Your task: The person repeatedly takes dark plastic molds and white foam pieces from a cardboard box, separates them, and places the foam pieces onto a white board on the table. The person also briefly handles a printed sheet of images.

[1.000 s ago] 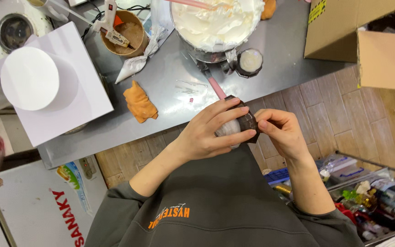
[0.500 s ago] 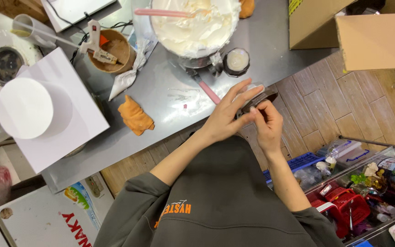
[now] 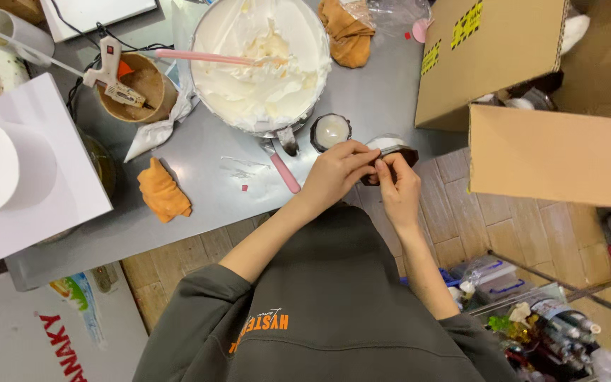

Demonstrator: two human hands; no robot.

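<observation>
We hold a small dark jar [image 3: 389, 157] at the edge of the steel table [image 3: 206, 177], with both hands closed on it. Our left hand [image 3: 334, 173] cups it from the left, fingers curled over the top; our right hand [image 3: 397, 185] pinches its rim from below. We judge it best to keep the jar level and grip firmly, well beside the bowl of white cream [image 3: 259, 64]

I count two crumpled orange cloths [image 3: 163, 191] [image 3: 347, 32] and two brown cardboard boxes [image 3: 489, 56] [image 3: 553, 155]. There is one big metal bowl of white cream [image 3: 259, 64].
</observation>
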